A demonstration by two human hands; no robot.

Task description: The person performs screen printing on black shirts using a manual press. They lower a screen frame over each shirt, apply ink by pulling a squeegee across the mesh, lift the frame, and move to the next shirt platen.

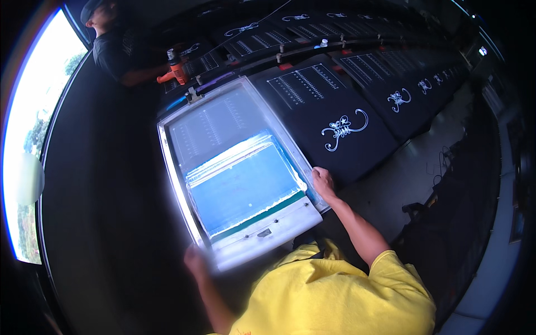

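Observation:
A screen printing frame point(164, 151) with pale metal rims lies slanted before me, its mesh partly coated blue. White ink is streaked across the mesh's middle and along the blue area's edges. Across the near end rests a wide squeegee point(268, 229) with a white holder and green blade. My right hand point(323, 183) is closed around the frame's right rim near the squeegee. My left hand point(195, 262), blurred, is closed at the frame's lower left corner; its fingertips are hard to make out. Faint white print shows through the mesh's far part.
Black fabric panels point(357, 151) with white ornaments and ruled prints stretch in rows to the right and back. At the far left a person point(120, 53) in dark clothing holds an orange heat gun point(176, 68). A bright window point(33, 111) stands left.

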